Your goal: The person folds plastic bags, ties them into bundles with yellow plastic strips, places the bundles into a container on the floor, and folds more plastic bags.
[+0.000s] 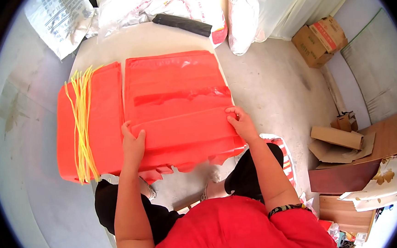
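A stack of thin red plastic sheets (172,75) lies on the table, its ragged lower edges hanging over the side nearest me. Across the front of the stack, the top red plastic sheet (185,129) is folded over. My left hand (134,144) grips this sheet at its left edge, with thumb and forefinger bent around the plastic. At the opposite edge, my right hand (243,123) pinches the same sheet between thumb and fingers. Left of the stack is a second red pile (107,107), with a bundle of yellow cords (83,127) lying lengthwise on it.
A black rolled bundle (182,24) rests at the far end of the table (133,41). White printed sacks (162,4) are heaped behind it. On the floor to the right stand a cardboard box (320,41) and an opened carton (342,144). A striped bag (287,159) is beside my right leg.
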